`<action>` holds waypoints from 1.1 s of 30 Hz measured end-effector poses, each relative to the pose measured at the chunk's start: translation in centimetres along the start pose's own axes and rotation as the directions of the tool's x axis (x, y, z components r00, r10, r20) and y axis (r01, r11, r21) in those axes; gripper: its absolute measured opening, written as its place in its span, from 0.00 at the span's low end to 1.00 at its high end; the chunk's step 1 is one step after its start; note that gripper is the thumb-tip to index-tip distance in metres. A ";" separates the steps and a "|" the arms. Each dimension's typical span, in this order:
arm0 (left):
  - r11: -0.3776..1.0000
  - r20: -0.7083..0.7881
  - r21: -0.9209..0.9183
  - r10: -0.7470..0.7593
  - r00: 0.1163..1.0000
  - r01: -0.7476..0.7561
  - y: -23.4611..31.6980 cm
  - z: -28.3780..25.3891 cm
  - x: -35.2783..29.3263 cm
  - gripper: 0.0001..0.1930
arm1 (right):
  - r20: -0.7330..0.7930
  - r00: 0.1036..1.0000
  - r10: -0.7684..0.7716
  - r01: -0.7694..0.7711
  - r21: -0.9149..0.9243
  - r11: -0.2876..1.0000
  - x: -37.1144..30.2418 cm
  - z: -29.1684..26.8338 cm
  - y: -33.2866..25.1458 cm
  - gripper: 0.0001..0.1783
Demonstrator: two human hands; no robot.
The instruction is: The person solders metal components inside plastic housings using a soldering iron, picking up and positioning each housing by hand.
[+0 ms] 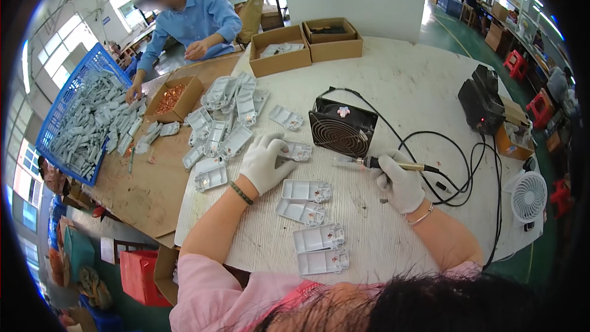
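My left hand (264,163), in a white glove, closes its fingertips on a grey plastic housing (299,151) that lies flat on the table. A soldering iron (410,166) with a dark cord is gripped in my gloved right hand (401,185), its tip directed left toward that housing, with a gap between. Just beyond stands a black fan (342,128) with a round grille. Several similar open housings (306,190) lie in a column nearer me. A heap of more housings (236,110) is left of the fan, with one single housing (286,117) apart from it.
A blue basket (98,175) full of grey parts leans at the left, beside a cardboard box of copper-coloured pieces (170,99). Across the table a person in blue (196,21) reaches there. Cardboard boxes (279,64), a black soldering station (482,101), loose cords and a white fan (528,197) edge the table.
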State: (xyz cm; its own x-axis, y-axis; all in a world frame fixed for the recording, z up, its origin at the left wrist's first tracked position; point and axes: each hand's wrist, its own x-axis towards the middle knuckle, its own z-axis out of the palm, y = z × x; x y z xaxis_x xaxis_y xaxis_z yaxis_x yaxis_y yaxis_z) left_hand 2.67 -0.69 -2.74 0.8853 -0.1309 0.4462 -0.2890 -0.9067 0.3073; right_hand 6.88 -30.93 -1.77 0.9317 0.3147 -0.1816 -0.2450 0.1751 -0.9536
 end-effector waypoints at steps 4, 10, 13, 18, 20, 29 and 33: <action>0.999 0.016 0.038 0.030 0.999 -0.030 0.2 0.0 -0.2 0.13 | 0.003 1.000 0.013 -0.014 0.074 0.997 0.1 -0.1 0.2 0.09; 0.999 -0.029 -0.044 0.007 1.000 -0.008 1.7 -0.8 -0.4 0.10 | 0.004 1.000 0.027 -0.027 0.115 0.993 0.0 0.0 0.3 0.08; 0.988 0.054 -0.151 0.027 0.998 -0.018 2.1 -1.5 -0.4 0.11 | 0.000 1.000 -0.002 0.002 0.068 0.998 0.1 -0.1 0.3 0.08; 0.975 0.343 -0.221 0.058 0.938 0.020 1.8 -1.9 -1.2 0.11 | 0.021 1.000 0.012 -0.014 0.069 0.997 0.2 -0.1 0.4 0.10; 0.987 0.379 -0.159 0.029 0.925 0.034 1.7 -1.9 -1.1 0.10 | 0.019 1.000 0.014 -0.015 0.046 0.999 0.3 -0.1 0.3 0.10; 0.979 0.109 -0.194 -0.048 0.993 0.069 2.3 -0.2 -1.1 0.07 | 0.044 0.999 -0.008 0.005 0.060 0.998 0.1 -0.2 0.3 0.09; 0.981 0.113 -0.181 -0.046 0.992 0.066 3.2 0.5 -1.2 0.07 | 0.082 0.997 0.011 -0.012 0.012 1.000 -0.3 0.1 0.1 0.08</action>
State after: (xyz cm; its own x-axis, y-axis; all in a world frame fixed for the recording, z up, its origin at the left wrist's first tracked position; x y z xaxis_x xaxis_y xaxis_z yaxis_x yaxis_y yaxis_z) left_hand 0.87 -3.65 -2.76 0.9332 -0.1337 0.3334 -0.2910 -0.8257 0.4833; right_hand 6.49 -30.90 -1.75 0.9039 0.3917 -0.1717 -0.2592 0.1823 -0.9485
